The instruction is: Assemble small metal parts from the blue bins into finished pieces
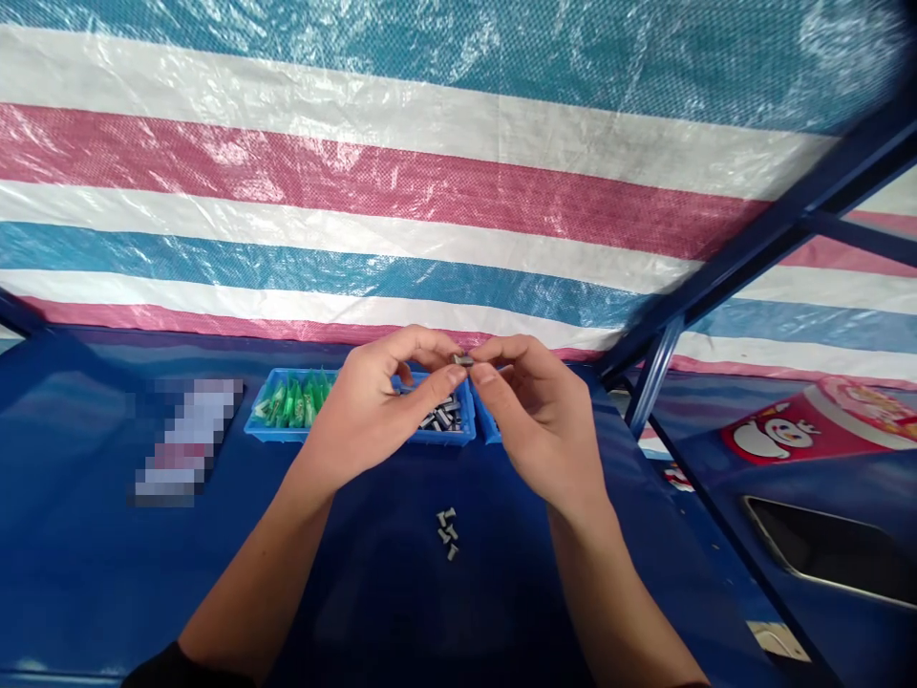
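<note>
My left hand and my right hand meet above the blue bins, fingertips nearly touching. Between them, thumbs and forefingers pinch a small metal screw, partly covered by the fingers. Below the hands, several small metal screws with flared heads lie loose on the dark blue tabletop. Behind my left hand stands a blue bin of short metal cylindrical parts. Another blue bin, further left, holds green packets. My right hand mostly hides a third blue bin.
A pixelated flat item lies at the left. Striped plastic sheeting hangs behind the table. A blue metal frame rises at the right. Past it are a red printed cup and a dark phone.
</note>
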{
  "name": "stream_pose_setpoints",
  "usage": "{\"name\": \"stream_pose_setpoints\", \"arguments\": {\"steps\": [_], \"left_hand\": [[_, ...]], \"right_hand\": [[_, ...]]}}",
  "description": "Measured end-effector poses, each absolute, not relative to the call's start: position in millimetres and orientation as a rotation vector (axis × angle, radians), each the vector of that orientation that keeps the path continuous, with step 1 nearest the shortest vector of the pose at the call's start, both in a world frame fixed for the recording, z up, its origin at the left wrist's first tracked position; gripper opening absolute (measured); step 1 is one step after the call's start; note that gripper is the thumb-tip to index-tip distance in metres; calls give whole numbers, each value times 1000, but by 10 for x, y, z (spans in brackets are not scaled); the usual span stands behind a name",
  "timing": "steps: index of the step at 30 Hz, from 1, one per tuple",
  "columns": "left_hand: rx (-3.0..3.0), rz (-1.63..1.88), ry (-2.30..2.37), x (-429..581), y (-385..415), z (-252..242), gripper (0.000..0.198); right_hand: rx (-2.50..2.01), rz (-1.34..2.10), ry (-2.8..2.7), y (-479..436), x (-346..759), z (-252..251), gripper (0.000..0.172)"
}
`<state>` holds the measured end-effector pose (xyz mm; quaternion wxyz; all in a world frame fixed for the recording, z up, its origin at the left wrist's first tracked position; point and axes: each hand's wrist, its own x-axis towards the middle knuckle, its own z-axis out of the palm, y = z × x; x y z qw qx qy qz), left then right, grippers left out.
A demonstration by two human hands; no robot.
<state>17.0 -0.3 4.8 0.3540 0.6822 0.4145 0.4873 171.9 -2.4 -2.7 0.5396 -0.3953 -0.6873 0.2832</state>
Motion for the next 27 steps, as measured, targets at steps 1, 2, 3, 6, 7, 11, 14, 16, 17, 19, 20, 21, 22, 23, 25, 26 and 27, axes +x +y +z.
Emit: {"name": "stream_pose_setpoints", "arguments": {"steps": [1, 2, 3, 6, 7, 11, 14, 16, 17, 19, 20, 21, 22, 23, 25, 26, 27], "left_hand": [[1824, 1291, 1091, 175, -17, 48, 13], [1884, 1302, 1099, 177, -31, 50, 14], [1934, 1294, 1093, 177, -42, 54, 14], [1960, 1229, 1034, 160, -54, 67, 17], [1932, 1199, 1015, 151, -50, 71, 18], [1745, 1119, 1002, 119, -11, 87, 18], [1677, 1066, 1027, 121, 16, 99, 32], [1664, 1038, 1020, 132, 25, 102, 33], [1654, 1039, 1017, 138, 27, 101, 30], [1632, 1061, 1014, 148, 32, 95, 25], [1624, 1072, 1013, 151, 34, 90, 23], [1619, 1083, 1013, 152, 36, 85, 22], [1617, 1096, 1012, 153, 40, 79, 21], [1619, 1109, 1013, 153, 43, 72, 21], [1627, 1131, 1019, 154, 48, 57, 21], [1634, 1145, 1019, 157, 48, 49, 19], [1647, 1166, 1020, 161, 47, 41, 18]], "right_hand": [[-959, 733, -1611, -29, 1722, -24, 7], [-973, 774, -1605, -36, 1727, -22, 12], [-981, 794, -1611, -43, 1731, -21, 15], [-968, 794, -1638, -61, 1736, -29, 17], [-954, 782, -1637, -63, 1733, -34, 14], [-926, 648, -1650, -42, 1718, -57, 2], [-932, 535, -1691, -20, 1717, -68, 6], [-914, 496, -1719, -12, 1722, -72, 9], [-906, 484, -1727, -11, 1725, -74, 10], [-894, 475, -1733, -12, 1731, -74, 12], [-891, 472, -1733, -13, 1734, -72, 13], [-888, 468, -1737, -15, 1735, -70, 13], [-886, 462, -1744, -18, 1736, -67, 13], [-883, 454, -1753, -20, 1736, -65, 13], [-870, 448, -1762, -21, 1736, -63, 12], [-863, 463, -1754, -20, 1736, -63, 12], [-858, 493, -1738, -16, 1739, -64, 12]]}}
